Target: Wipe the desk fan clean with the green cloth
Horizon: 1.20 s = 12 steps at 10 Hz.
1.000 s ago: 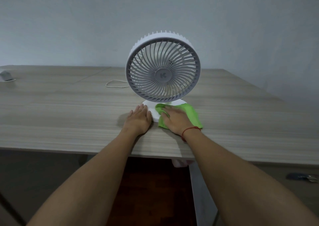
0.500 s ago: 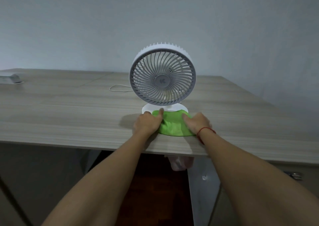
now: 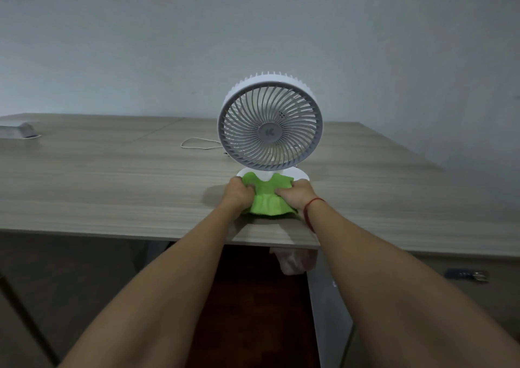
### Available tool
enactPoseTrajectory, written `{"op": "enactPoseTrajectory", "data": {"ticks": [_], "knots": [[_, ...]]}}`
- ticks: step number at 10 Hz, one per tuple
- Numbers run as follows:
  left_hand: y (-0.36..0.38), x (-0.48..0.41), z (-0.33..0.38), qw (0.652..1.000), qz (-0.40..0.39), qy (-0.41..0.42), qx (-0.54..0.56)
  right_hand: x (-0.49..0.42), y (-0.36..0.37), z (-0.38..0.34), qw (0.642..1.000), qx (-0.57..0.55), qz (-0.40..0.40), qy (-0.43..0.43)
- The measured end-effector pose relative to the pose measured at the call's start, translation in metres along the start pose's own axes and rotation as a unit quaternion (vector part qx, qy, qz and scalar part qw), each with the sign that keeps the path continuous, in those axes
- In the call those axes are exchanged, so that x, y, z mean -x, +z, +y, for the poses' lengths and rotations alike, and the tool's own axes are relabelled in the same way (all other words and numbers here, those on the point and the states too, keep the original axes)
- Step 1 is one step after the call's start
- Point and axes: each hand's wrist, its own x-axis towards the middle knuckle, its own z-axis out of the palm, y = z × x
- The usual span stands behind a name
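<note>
A white desk fan point(image 3: 270, 123) with a grey spiral grille stands upright on the wooden desk point(image 3: 112, 187), facing me. The green cloth point(image 3: 264, 199) lies bunched in front of the fan's round white base point(image 3: 298, 175), covering the base's front part. My left hand point(image 3: 239, 194) grips the cloth's left side with curled fingers. My right hand point(image 3: 295, 196), a red string on its wrist, grips the right side the same way. The cloth is gathered between the two hands, and its near edge rests on the desk.
A thin white cord point(image 3: 197, 144) loops on the desk behind the fan to the left. A grey socket box point(image 3: 19, 130) sits at the far left. The desk's front edge point(image 3: 140, 234) runs just below my hands. A pale wall rises behind.
My hands, spread on the cloth's two ends before, have drawn together and curled, bunching the cloth. One second ago the left hand lay flat on the desk beside the base.
</note>
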Motion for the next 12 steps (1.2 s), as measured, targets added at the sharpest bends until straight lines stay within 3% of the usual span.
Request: {"op": "enactPoseTrajectory", "data": {"ticks": [2,5,6,7,8,10,12], "knots": [[-0.082,-0.018,-0.045,0.996,0.064,-0.006,-0.060,0.037,0.077,-0.043,0.998,-0.008,-0.026,-0.048],[-0.177,-0.033,-0.108,0.977,0.096,-0.034,-0.189,0.051,0.182,-0.082,0.999,0.040,-0.030,-0.022],[-0.182,-0.033,-0.116,0.965,0.104,-0.029,-0.238,0.053,0.191,-0.084,0.988,0.139,0.013,-0.071],[-0.181,-0.030,-0.116,0.944,0.136,0.018,-0.299,0.048,0.194,-0.081,0.946,0.274,0.040,-0.171],[-0.179,-0.035,-0.121,0.940,0.061,0.048,-0.334,0.039,0.198,-0.074,0.907,0.347,-0.039,-0.237],[-0.183,-0.030,-0.118,0.903,-0.083,0.011,-0.421,0.035,0.194,-0.068,0.866,0.408,-0.174,-0.230],[-0.173,-0.012,-0.092,0.917,-0.025,0.040,-0.396,0.042,0.169,-0.075,0.870,0.400,-0.131,-0.255]]}}
